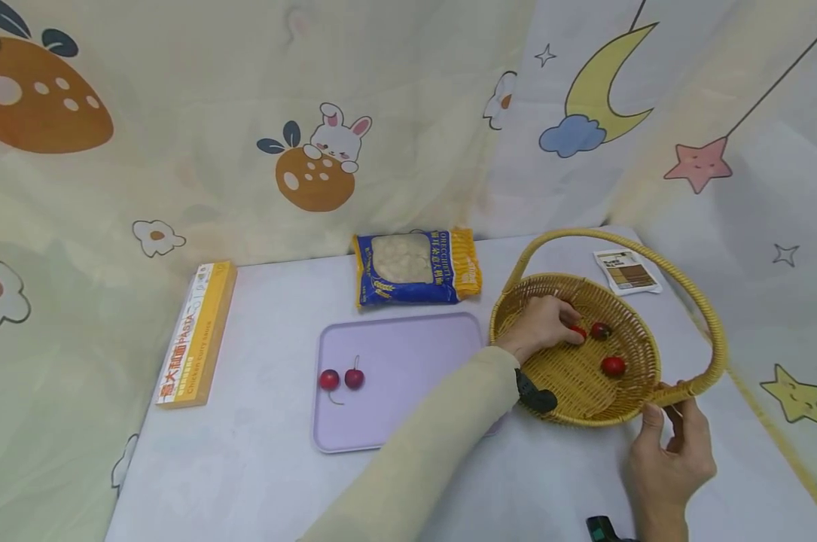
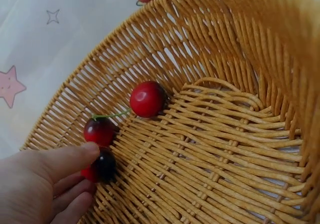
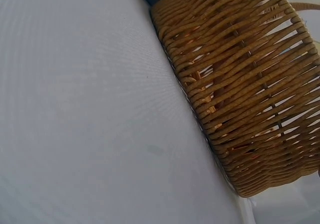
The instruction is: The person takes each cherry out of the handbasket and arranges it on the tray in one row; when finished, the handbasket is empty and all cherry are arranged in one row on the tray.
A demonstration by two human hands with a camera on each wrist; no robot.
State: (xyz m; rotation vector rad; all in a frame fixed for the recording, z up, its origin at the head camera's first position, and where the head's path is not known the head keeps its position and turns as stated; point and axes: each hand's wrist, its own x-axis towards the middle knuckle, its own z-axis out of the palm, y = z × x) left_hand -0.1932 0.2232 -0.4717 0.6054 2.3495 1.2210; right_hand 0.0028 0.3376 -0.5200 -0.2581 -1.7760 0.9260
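Observation:
My left hand point(image 1: 542, 327) reaches inside the wicker basket point(image 1: 571, 406) and pinches a red cherry point(image 1: 577, 334) between thumb and fingers. In the left wrist view that cherry point(image 2: 105, 165) shows a dark side, close over the woven bottom. Two more cherries lie beside it: one dark red point(image 1: 601, 331) and one bright red point(image 1: 613, 366). A green stem runs between these two in the left wrist view. At the basket's front right, my right hand point(image 1: 675, 452) holds the rim where the arched handle point(image 1: 713, 339) joins it. The right wrist view shows only the basket's outer wall point(image 3: 240, 83).
Left of the basket lies a lilac tray point(image 1: 408, 324) bearing two stemmed cherries point(image 1: 354, 378). Behind the tray is a blue and yellow pasta bag point(image 1: 415, 267). A yellow pasta box point(image 1: 198, 335) lies far left, and a small white and brown packet point(image 1: 627, 272) behind the basket.

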